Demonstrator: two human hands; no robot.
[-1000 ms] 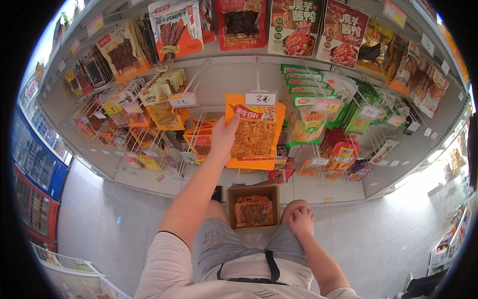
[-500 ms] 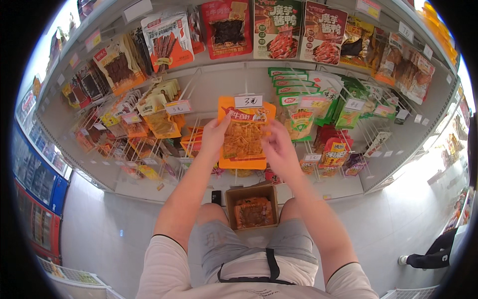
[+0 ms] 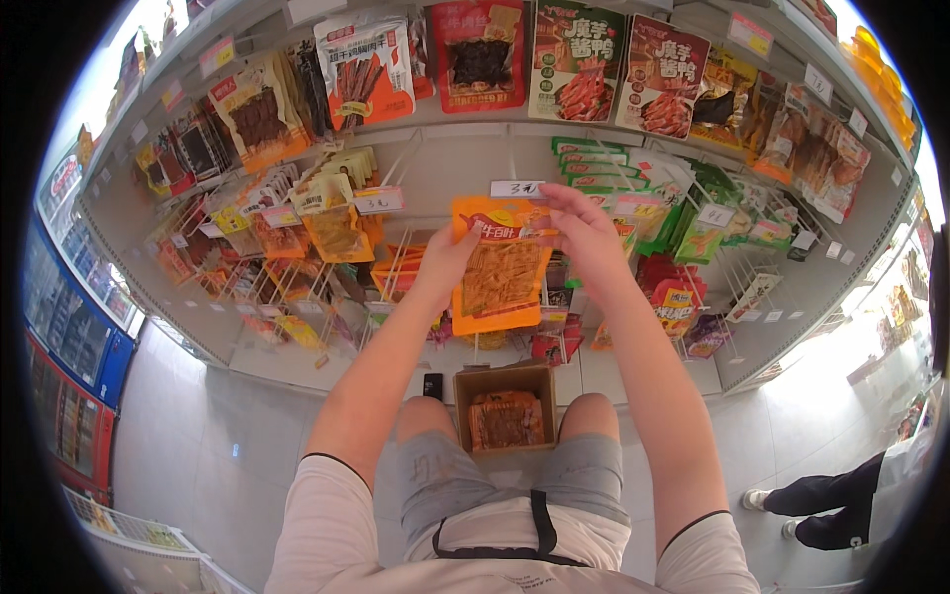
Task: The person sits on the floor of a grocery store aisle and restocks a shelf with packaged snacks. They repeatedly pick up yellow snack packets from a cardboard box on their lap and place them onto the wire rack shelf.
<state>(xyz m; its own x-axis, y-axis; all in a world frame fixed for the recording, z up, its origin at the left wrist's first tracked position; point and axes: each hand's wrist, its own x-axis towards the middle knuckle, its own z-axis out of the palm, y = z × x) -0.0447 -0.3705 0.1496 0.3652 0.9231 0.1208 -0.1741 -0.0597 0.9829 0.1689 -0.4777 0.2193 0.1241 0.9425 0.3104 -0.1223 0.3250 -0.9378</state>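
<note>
My left hand (image 3: 447,265) is closed on the left edge of a flat orange snack bag (image 3: 503,272), thumb across its front. The bag hangs upright before the rack, just below a small white price tag (image 3: 517,188). With fingers curled, my right hand (image 3: 589,233) covers the right end of that tag. Its thumb is by the bag's upper right edge. The bag's top and the hook behind the tag are partly hidden.
An open cardboard box (image 3: 505,381) with similar orange bags stands between my knees, beside a black phone-like object (image 3: 432,386). Green snack bags (image 3: 594,163) and yellow-orange bags (image 3: 336,223) hang on hooks either side. Another person's legs (image 3: 831,505) show at right.
My right hand has moved up from the bag's right side to the tag. The bag now sits slightly lower against the tag and tilts. The other person's legs have come further into view.
</note>
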